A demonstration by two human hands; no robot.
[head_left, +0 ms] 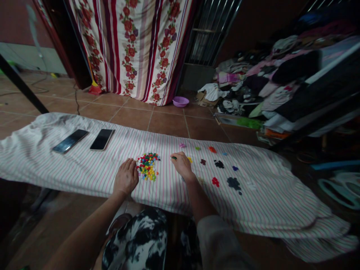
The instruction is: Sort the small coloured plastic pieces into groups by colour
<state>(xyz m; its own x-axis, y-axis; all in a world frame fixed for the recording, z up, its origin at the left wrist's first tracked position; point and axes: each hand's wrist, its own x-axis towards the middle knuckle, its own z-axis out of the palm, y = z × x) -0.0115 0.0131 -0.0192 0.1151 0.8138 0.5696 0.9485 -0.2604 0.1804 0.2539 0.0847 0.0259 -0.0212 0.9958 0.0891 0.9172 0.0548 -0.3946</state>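
Note:
A mixed pile of small coloured pieces lies on the striped cloth. Flat on the cloth at the pile's left edge rests my left hand, its fingers stretched out. My right hand, to the right of the pile, pinches a small dark green piece. Beyond it are little single-colour groups: orange pieces, black pieces, red pieces and dark grey pieces. Some yellow pieces are partly hidden behind my right hand.
Two phones lie at the left of the cloth. Past the far edge are a floral curtain, a purple basin and a red broom on the tiled floor. Clothes are heaped at the right.

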